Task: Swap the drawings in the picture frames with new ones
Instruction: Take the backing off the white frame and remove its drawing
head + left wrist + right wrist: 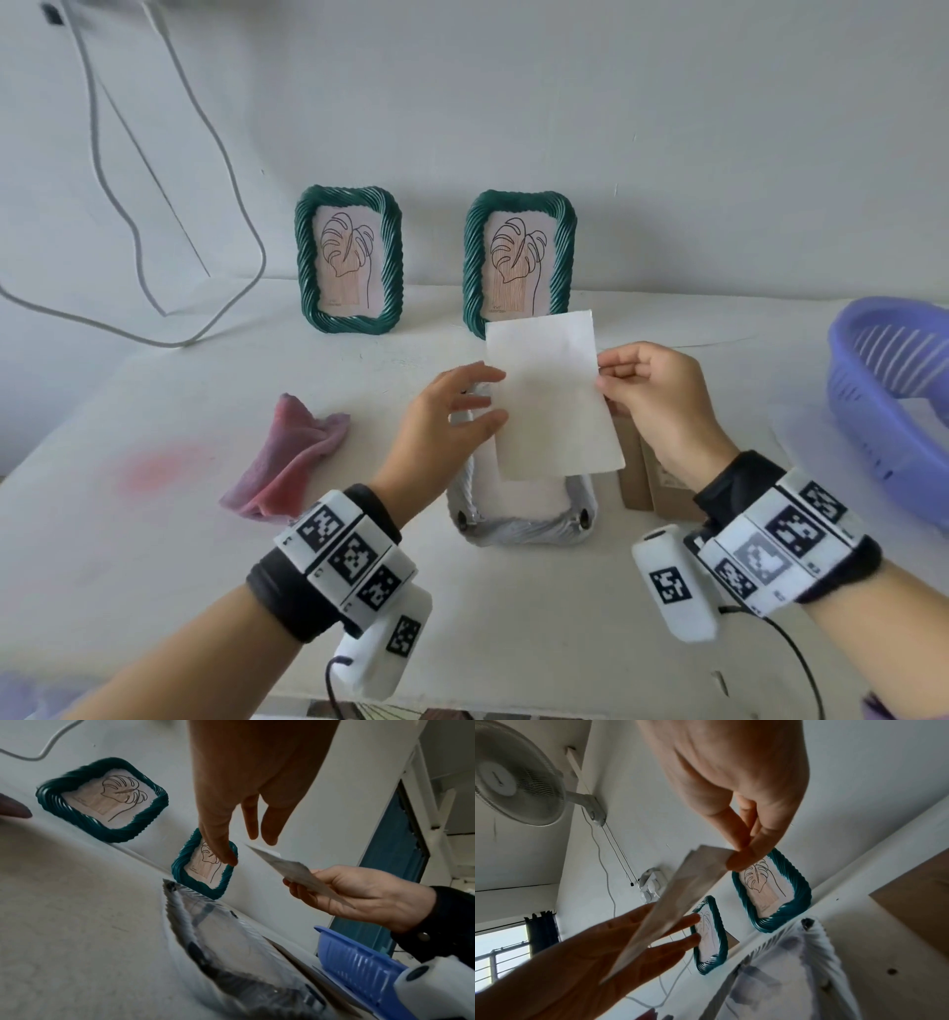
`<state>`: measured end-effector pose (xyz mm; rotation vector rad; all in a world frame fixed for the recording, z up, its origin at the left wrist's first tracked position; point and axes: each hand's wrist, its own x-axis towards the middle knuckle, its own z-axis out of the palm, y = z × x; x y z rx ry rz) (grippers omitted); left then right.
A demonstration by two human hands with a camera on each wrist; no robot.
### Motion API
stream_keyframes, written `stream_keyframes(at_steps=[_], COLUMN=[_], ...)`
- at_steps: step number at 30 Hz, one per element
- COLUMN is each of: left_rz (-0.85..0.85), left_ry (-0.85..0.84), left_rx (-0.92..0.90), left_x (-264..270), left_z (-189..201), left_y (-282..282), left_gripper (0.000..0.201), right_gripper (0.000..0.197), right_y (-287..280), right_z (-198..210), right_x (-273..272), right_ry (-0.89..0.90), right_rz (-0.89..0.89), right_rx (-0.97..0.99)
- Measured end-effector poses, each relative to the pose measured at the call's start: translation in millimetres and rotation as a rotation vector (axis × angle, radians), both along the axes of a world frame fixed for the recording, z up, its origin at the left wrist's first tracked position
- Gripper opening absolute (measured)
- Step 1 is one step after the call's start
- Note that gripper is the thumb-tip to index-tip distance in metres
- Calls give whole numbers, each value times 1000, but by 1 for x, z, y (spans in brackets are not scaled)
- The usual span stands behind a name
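Note:
My right hand (611,372) pinches the right edge of a blank white sheet (552,401) between thumb and fingers, holding it in the air. My left hand (493,406) is open with straight fingers beside the sheet's left edge and does not grip it. Below both hands a white ribbed picture frame (524,524) lies face down on the table, its back uncovered. Two green ribbed frames (349,259) (519,257) stand against the wall, each with a leaf drawing. In the right wrist view the pinch (741,854) on the sheet (675,902) is plain.
Brown backing boards (642,478) lie on the table just right of the white frame. A pink cloth (292,452) lies crumpled to the left. A purple slotted basket (893,390) stands at the right edge. A grey cable (128,231) hangs down the wall at far left.

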<state>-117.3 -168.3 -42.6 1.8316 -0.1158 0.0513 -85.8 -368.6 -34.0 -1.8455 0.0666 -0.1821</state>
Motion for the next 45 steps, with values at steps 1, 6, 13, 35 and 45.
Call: stream_keyframes(at_steps=[1, 6, 13, 35, 45], left_rz=[-12, -34, -47, -121, -150], left_ry=[7, 1, -56, 189, 294], left_rx=[-37, -129, -129, -14, 87], left_x=[-1, -8, -12, 0, 21], left_z=[0, 3, 9, -13, -20], left_y=[-2, -13, -53, -242, -277], left_gripper=[31, 35, 38, 53, 55], right_gripper=[25, 24, 19, 52, 50], right_y=[0, -9, -64, -268, -279], right_z=[1, 2, 19, 35, 43], right_x=[-4, -20, -38, -98, -95], right_ry=[-18, -52, -224, 189, 128], right_rz=[2, 17, -9, 250, 260], right_rx=[17, 36, -310, -810, -732])
